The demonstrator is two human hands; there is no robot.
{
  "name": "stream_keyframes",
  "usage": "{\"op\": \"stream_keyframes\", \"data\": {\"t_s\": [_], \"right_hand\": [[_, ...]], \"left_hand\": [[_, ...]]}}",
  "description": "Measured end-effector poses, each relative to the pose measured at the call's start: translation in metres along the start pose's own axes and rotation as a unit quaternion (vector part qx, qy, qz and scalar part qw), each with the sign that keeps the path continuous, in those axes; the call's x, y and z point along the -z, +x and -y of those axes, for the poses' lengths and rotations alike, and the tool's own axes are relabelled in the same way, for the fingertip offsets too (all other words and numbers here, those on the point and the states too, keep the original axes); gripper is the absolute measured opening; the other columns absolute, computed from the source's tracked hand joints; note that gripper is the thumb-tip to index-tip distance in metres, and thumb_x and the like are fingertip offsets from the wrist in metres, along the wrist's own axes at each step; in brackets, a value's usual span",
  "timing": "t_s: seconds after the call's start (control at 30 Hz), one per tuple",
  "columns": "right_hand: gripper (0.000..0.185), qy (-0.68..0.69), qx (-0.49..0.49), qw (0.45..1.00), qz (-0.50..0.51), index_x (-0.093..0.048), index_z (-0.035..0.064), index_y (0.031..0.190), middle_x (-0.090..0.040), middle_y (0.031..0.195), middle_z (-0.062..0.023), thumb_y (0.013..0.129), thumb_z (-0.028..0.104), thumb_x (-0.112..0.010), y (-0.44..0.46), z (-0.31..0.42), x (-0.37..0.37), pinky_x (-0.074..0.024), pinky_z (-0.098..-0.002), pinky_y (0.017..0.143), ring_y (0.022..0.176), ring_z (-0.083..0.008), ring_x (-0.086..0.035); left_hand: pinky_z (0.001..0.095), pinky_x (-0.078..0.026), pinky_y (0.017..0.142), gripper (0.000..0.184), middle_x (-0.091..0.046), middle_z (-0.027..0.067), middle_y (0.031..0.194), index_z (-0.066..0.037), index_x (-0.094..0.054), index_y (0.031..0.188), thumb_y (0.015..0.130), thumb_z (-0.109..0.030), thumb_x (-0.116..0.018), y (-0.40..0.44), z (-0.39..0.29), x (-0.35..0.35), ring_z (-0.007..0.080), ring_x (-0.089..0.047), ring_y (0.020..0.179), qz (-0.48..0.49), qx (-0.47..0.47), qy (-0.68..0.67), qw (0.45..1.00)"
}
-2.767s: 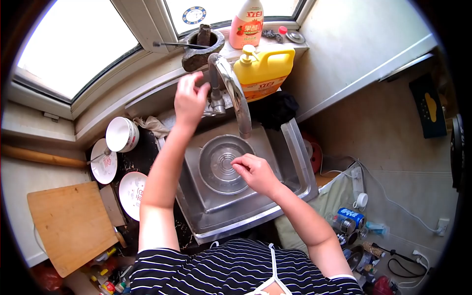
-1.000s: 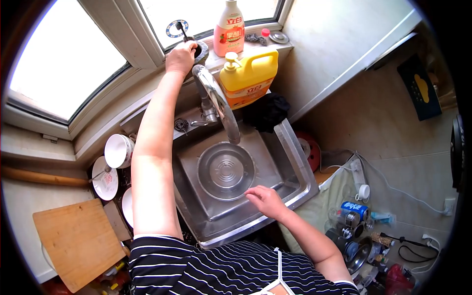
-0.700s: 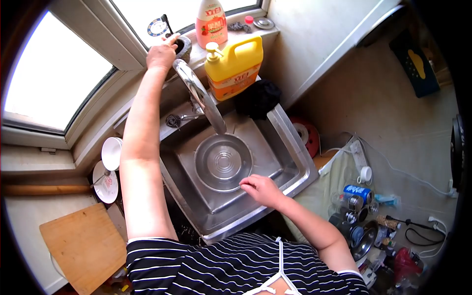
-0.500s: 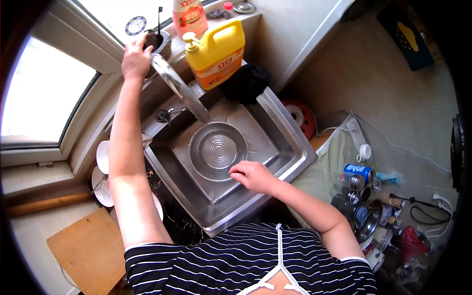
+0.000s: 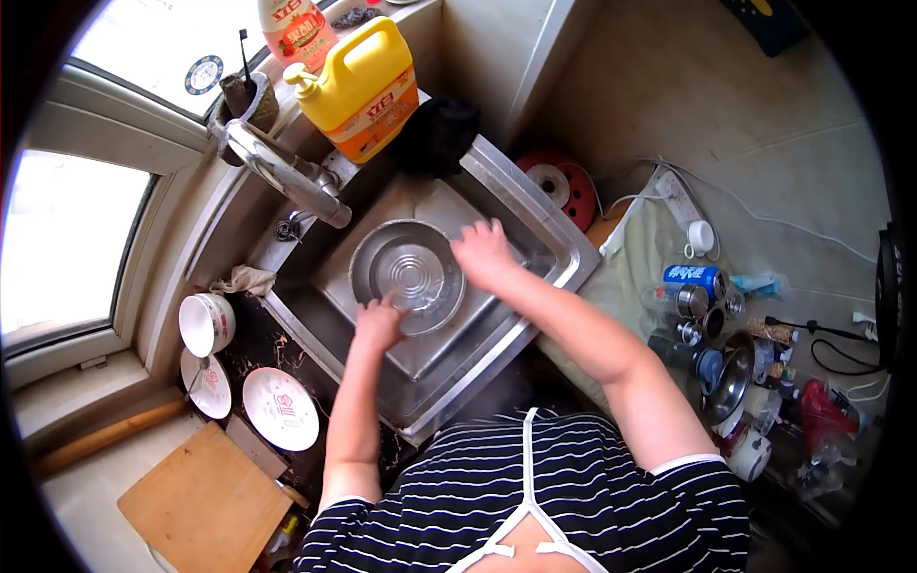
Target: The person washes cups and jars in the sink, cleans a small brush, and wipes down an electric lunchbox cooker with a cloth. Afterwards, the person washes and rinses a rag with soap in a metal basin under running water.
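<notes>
A round metal basin (image 5: 373,244) sits in the steel sink (image 5: 535,315), with ringed marks at its bottom and what looks like clear water in it. My left hand (image 5: 380,325) is at the basin's near left edge, fingers apart and reaching over the rim. At the right edge is my right hand (image 5: 482,254), its fingers slightly spread and a little blurred. Nothing shows held in either; whether they touch the rim is unclear. The faucet (image 5: 296,181) points over the sink's back left part. Behind it stands a stone mortar (image 5: 260,107) with a dark brush in it.
A yellow jug (image 5: 368,95) and a pink bottle (image 5: 298,36) stand behind the sink, beside a black cloth (image 5: 437,134). Bowls (image 5: 205,325), a plate (image 5: 280,409) and a wooden board (image 5: 202,501) are at left. Jars and a blue can (image 5: 695,279) lie at right.
My left hand has left the mortar and come down to the basin. My right hand has moved up to the basin's right side. The view has turned, and the faucet spout now points further left.
</notes>
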State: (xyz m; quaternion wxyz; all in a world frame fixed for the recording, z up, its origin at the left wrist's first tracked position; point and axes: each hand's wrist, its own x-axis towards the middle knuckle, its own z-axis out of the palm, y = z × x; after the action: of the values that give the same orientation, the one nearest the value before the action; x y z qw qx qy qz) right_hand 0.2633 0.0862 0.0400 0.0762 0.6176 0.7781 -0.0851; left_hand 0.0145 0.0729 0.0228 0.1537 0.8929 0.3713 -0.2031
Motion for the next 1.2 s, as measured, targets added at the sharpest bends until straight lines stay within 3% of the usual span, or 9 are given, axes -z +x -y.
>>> {"op": "stream_keyframes", "data": {"t_s": [0.07,0.17,0.27,0.47,0.6,0.67,0.8,1.1,1.2], "right_hand": [[0.035,0.323,-0.077,0.943,-0.018,-0.064,0.0139,0.112,-0.061,0.112,-0.0146,0.083,0.033,-0.065,0.015,-0.017,0.015,-0.0472,-0.0448,0.091,0.108,-0.0329,-0.057],[0.042,0.376,-0.089,0.914,-0.125,-0.060,0.0129,0.120,-0.062,0.107,-0.0192,0.082,0.031,-0.064,0.074,-0.046,0.007,-0.0489,-0.0433,0.089,0.102,-0.0359,-0.060],[0.066,0.329,-0.187,0.922,-0.078,-0.038,0.0192,0.141,-0.034,0.144,-0.0185,0.082,0.028,-0.068,0.115,-0.062,0.024,-0.0450,-0.0459,0.096,0.117,-0.0395,-0.051],[0.074,0.189,-0.229,0.955,-0.004,-0.037,0.0270,0.143,-0.019,0.153,-0.0183,0.079,0.033,-0.073,0.148,-0.066,0.037,-0.0399,-0.0428,0.103,0.126,-0.0405,-0.041],[0.040,0.125,-0.207,0.966,-0.092,-0.065,0.0145,0.111,-0.045,0.134,-0.0140,0.074,0.030,-0.072,0.155,-0.087,0.004,-0.0443,-0.0423,0.097,0.119,-0.0361,-0.047],[0.027,0.225,-0.248,0.898,-0.285,-0.066,0.0077,0.095,-0.063,0.100,-0.0161,0.069,0.015,-0.064,0.163,-0.106,-0.012,-0.0505,-0.0433,0.083,0.095,-0.0363,-0.060],[0.019,0.531,-0.298,0.698,-0.376,-0.058,0.0011,0.084,-0.060,0.073,-0.0091,0.066,0.007,-0.063,0.164,-0.146,0.014,-0.0476,-0.0334,0.066,0.067,-0.0212,-0.058],[0.024,0.750,-0.057,0.603,-0.264,-0.054,0.0036,0.091,-0.056,0.086,-0.0026,0.069,-0.008,-0.056,0.124,-0.128,0.098,-0.0476,-0.0257,0.073,0.079,-0.0128,-0.054],[0.025,0.765,0.000,0.609,-0.211,-0.052,0.0027,0.090,-0.059,0.095,-0.0058,0.071,-0.013,-0.049,0.109,-0.116,0.113,-0.0497,-0.0284,0.083,0.086,-0.0160,-0.058]], "left_hand": [[0.0408,-0.048,0.087,0.048,-0.058,0.0141,0.121,-0.008,-0.055,0.124,0.083,-0.029,-0.068,0.010,-0.009,-0.017,0.0338,-0.059,0.103,-0.067,0.035,-0.153,0.985],[0.0429,-0.048,0.088,0.047,-0.059,0.0142,0.120,-0.010,-0.056,0.124,0.083,-0.030,-0.067,0.008,-0.018,-0.029,0.0359,-0.058,0.105,-0.114,0.097,-0.341,0.928],[0.0434,-0.048,0.086,0.042,-0.059,0.0150,0.117,-0.009,-0.058,0.121,0.084,-0.027,-0.066,0.007,-0.019,-0.033,0.0364,-0.059,0.103,-0.125,0.096,-0.317,0.935],[0.0438,-0.049,0.086,0.040,-0.060,0.0158,0.114,-0.008,-0.059,0.119,0.084,-0.025,-0.066,0.007,-0.032,-0.030,0.0367,-0.059,0.102,-0.109,0.074,-0.360,0.924],[0.0433,-0.049,0.085,0.038,-0.060,0.0157,0.114,-0.009,-0.059,0.118,0.085,-0.026,-0.065,0.013,-0.040,-0.028,0.0367,-0.059,0.101,-0.113,0.068,-0.387,0.913],[0.0432,-0.049,0.085,0.037,-0.061,0.0155,0.112,-0.010,-0.059,0.118,0.085,-0.026,-0.065,0.015,-0.040,-0.024,0.0364,-0.059,0.101,-0.118,0.065,-0.393,0.909],[0.0431,-0.049,0.084,0.036,-0.062,0.0151,0.108,-0.009,-0.060,0.117,0.085,-0.025,-0.064,0.026,-0.033,-0.024,0.0359,-0.059,0.099,-0.153,0.068,-0.434,0.885],[0.0370,-0.050,0.087,0.080,-0.047,0.0203,0.131,-0.010,-0.033,0.144,0.076,-0.018,-0.075,0.115,-0.018,0.035,0.0280,-0.060,0.097,-0.354,0.088,-0.460,0.810],[0.0444,-0.036,0.107,0.105,-0.023,0.0287,0.146,-0.016,-0.015,0.149,0.067,-0.020,-0.081,0.150,-0.018,0.085,0.0420,-0.031,0.134,-0.364,0.095,-0.558,0.740]]}}
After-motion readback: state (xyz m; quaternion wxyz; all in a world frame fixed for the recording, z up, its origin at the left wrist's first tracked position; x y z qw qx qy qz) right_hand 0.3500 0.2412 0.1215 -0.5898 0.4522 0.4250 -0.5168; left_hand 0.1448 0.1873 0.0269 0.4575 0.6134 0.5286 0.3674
